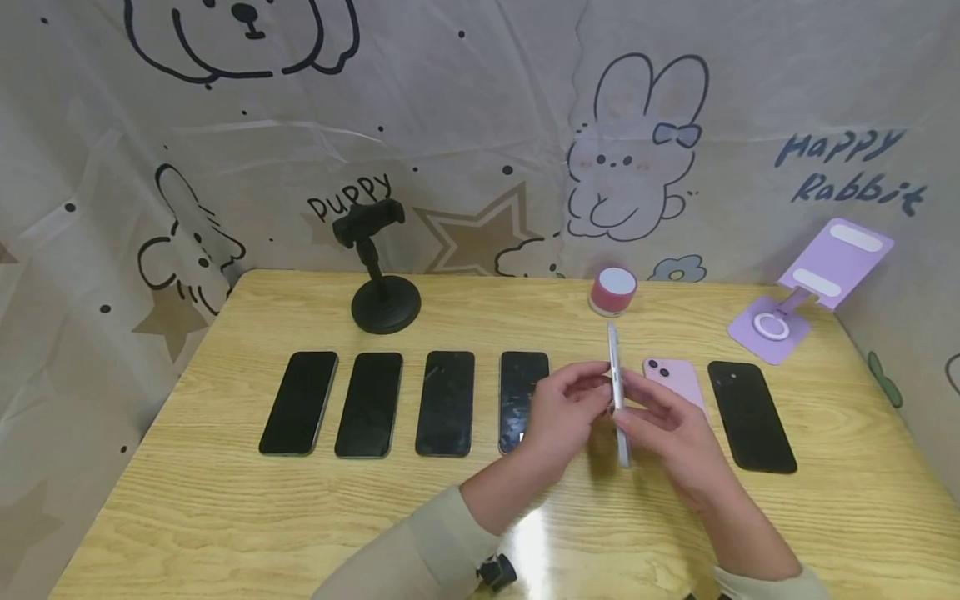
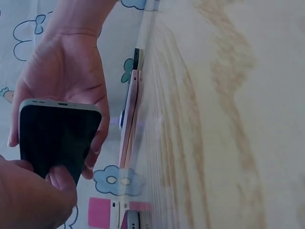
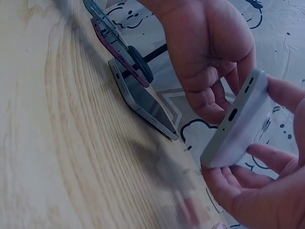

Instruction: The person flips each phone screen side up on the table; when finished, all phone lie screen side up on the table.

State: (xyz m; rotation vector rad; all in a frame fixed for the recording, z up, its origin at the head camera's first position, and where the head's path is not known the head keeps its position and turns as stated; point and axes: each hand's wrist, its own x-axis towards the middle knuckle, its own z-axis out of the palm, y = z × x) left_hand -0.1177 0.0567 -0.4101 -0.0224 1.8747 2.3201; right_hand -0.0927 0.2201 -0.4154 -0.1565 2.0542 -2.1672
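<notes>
A light-cased smartphone [image 1: 617,400] stands on its long edge above the table, its dark screen [image 2: 57,136] facing left. My right hand [image 1: 678,429] grips it from the back, with fingers and thumb along opposite edges. From the screen side my left hand [image 1: 562,417] holds it, thumb on the glass and another finger at the edge. The pale back and port end of the phone [image 3: 238,121] show in the right wrist view. Under my left hand a dark-screened phone [image 1: 517,392] is partly covered; behind my right hand lies a pink phone [image 1: 678,383], camera side up.
Three dark phones lie in a row at the left, the nearest to my hands being one phone [image 1: 446,404]. A black phone [image 1: 752,417] is at the right. Behind stand a black phone holder [image 1: 384,300], a pink round container [image 1: 613,292] and a purple stand [image 1: 836,258].
</notes>
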